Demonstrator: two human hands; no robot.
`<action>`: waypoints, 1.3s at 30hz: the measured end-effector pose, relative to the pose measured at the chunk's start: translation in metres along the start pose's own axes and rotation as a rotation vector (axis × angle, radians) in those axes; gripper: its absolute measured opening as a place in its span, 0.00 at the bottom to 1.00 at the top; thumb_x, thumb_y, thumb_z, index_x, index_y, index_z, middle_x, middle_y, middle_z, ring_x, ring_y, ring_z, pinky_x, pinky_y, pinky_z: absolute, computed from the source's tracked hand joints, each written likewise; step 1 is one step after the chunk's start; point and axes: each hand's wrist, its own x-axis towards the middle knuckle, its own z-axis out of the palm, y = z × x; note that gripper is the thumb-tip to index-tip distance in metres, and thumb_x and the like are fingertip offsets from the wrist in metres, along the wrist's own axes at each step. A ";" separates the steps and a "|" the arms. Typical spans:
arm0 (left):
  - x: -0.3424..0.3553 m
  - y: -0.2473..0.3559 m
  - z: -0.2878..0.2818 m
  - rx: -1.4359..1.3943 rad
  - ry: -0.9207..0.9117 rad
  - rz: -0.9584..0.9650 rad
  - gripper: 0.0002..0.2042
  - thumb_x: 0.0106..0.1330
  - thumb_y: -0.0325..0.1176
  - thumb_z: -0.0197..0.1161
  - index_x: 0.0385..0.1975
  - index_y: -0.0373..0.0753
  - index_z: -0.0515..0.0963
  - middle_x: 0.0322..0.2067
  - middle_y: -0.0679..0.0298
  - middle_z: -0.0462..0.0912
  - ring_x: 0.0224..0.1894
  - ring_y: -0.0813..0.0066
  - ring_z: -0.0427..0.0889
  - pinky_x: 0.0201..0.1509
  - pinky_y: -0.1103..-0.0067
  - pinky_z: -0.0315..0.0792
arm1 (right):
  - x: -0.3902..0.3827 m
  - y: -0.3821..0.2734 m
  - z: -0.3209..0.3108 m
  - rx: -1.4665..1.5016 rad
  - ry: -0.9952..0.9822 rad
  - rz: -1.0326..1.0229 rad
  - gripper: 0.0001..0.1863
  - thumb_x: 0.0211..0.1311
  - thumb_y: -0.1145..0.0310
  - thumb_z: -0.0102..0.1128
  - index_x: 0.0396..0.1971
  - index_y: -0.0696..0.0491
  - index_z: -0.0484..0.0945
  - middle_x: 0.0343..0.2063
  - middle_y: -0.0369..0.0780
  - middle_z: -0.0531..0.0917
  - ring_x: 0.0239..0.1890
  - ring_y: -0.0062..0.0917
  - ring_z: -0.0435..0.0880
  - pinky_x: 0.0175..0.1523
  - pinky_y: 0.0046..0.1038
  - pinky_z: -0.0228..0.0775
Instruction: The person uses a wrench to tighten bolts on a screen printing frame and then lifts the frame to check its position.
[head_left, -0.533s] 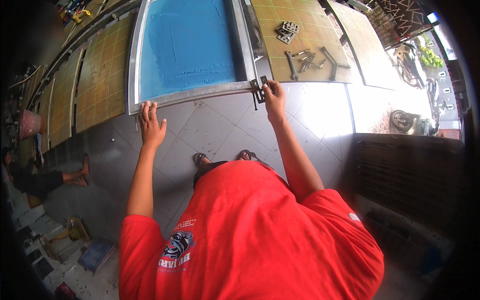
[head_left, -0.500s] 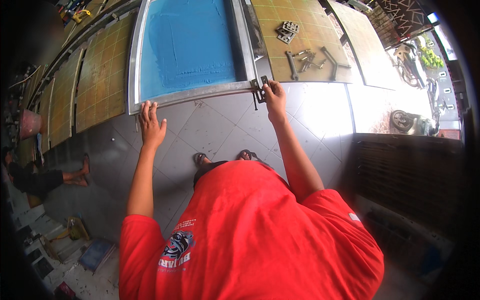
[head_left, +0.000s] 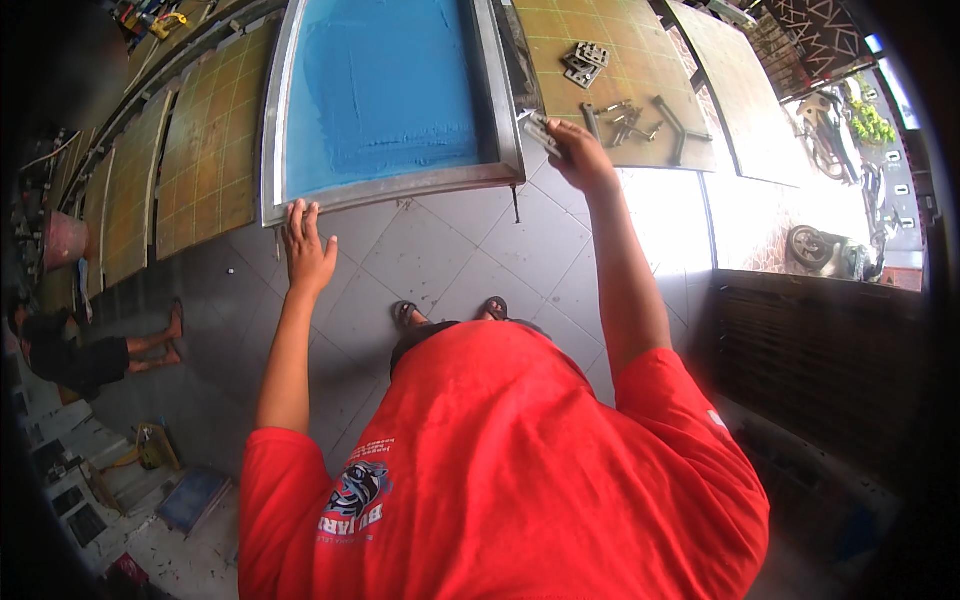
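Observation:
A metal-framed printing screen [head_left: 390, 90] with a blue face lies at the top middle. My left hand [head_left: 310, 250] touches the near left corner of its frame, fingers stretched out and not gripping. At the right side, my right hand [head_left: 580, 155] pinches a slotted metal bracket [head_left: 541, 137], held apart from the frame's near right corner; motion blurs the bracket's edges. Below that corner a thin dark bolt [head_left: 517, 204] points downward. On the board to the right lie stacked metal brackets [head_left: 585, 64], an open-end wrench [head_left: 591, 121], several bolts [head_left: 628, 124] and an angled metal piece [head_left: 678, 130].
Yellowish boards with grid lines [head_left: 215, 130] stand in a row at the left. Past them are a pinkish bucket [head_left: 66, 238] and another person's legs [head_left: 150, 345]. A dark slatted bench [head_left: 800, 335] stands at the right, with motorbikes [head_left: 815, 248] beyond.
My right hand has moved right and slightly up with the bracket, which has come away from the frame's corner. The bolt is still there. My left hand stays at its corner.

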 end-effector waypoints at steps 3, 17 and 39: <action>-0.004 -0.004 0.002 0.015 0.013 0.002 0.33 0.57 0.32 0.60 0.62 0.42 0.53 0.64 0.54 0.48 0.68 0.53 0.44 0.68 0.58 0.44 | 0.020 -0.020 0.001 0.095 0.192 -0.066 0.06 0.62 0.66 0.52 0.33 0.52 0.75 0.18 0.31 0.70 0.18 0.16 0.66 0.22 0.19 0.57; 0.004 0.007 -0.010 -0.002 -0.049 -0.044 0.34 0.56 0.30 0.61 0.63 0.42 0.52 0.64 0.56 0.47 0.68 0.54 0.44 0.69 0.61 0.45 | 0.148 -0.090 -0.099 -0.500 0.895 -0.156 0.13 0.56 0.61 0.55 0.32 0.55 0.80 0.27 0.41 0.82 0.33 0.33 0.83 0.39 0.33 0.72; -0.008 0.023 -0.003 0.044 -0.043 -0.239 0.34 0.58 0.38 0.60 0.64 0.44 0.52 0.67 0.53 0.43 0.69 0.53 0.40 0.65 0.47 0.40 | -0.037 0.009 -0.009 -1.599 0.734 -0.172 0.18 0.53 0.55 0.60 0.37 0.53 0.74 0.39 0.48 0.75 0.42 0.44 0.77 0.44 0.42 0.70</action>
